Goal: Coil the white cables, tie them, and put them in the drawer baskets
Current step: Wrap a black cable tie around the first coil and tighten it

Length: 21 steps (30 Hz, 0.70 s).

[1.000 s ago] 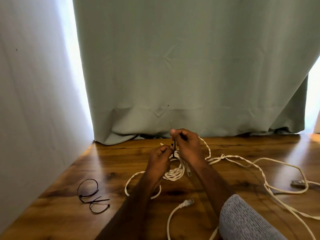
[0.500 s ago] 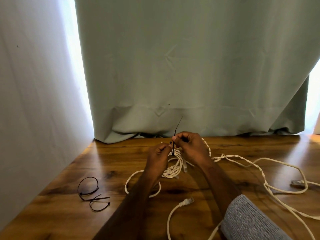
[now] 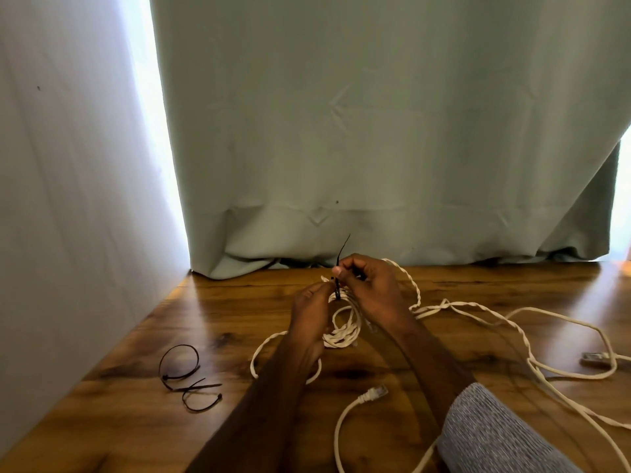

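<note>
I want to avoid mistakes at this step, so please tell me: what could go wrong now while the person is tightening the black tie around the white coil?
1. The right hand pulls the thin black plastic zip tie while the left hand grips the coiled white twisted cable; loops might slip out.
2. A long loose white cable tail trails right over the wooden table and may stay outside the bundle.

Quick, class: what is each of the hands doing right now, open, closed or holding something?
Left hand: closed, holding the cable coil at the black tie.
Right hand: closed, pinching the tie's tail.
</note>
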### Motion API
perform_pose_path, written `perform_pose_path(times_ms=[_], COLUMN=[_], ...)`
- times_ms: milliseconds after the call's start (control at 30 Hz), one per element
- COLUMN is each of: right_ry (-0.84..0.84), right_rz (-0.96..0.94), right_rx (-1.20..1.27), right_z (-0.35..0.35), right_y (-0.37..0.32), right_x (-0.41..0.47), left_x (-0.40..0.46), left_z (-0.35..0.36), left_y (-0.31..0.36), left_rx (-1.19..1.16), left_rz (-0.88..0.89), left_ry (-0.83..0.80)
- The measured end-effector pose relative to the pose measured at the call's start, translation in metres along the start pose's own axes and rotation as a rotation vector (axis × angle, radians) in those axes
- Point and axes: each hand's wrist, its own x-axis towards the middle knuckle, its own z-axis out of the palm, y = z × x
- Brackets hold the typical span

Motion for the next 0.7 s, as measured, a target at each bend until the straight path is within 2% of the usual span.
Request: perform_pose_path(times_ms=[133, 267, 400, 567, 700], right_ry=[-0.094, -0.111, -0.13, -0.27, -0.251], right_rz=[-0.077, -0.094, -0.09, -0.15, -0.075], right_rx=[0.001, 0.037, -0.037, -0.13, -0.195], right_z=[0.0, 0.001, -0.003, 0.001, 0.006], right_y=[-0.006, -0.007, 0.002, -0.003, -0.006], right_x=[-0.002, -0.004, -0.006, -0.015, -0.019], left_x=[0.004, 0.004, 0.004, 0.002, 0.006], left_z=[-0.003, -0.005, -0.009, -0.013, -0.018], left_y=[-0.001, -0.001, 0.0, 0.006, 0.005], left_rx=[0.03, 0.084, 0.067, -0.055, -0.058], left_rz=[0.076, 0.135, 0.098, 0.079, 0.073], left_ry=[0.05, 0.084, 0.141, 0.141, 0.159])
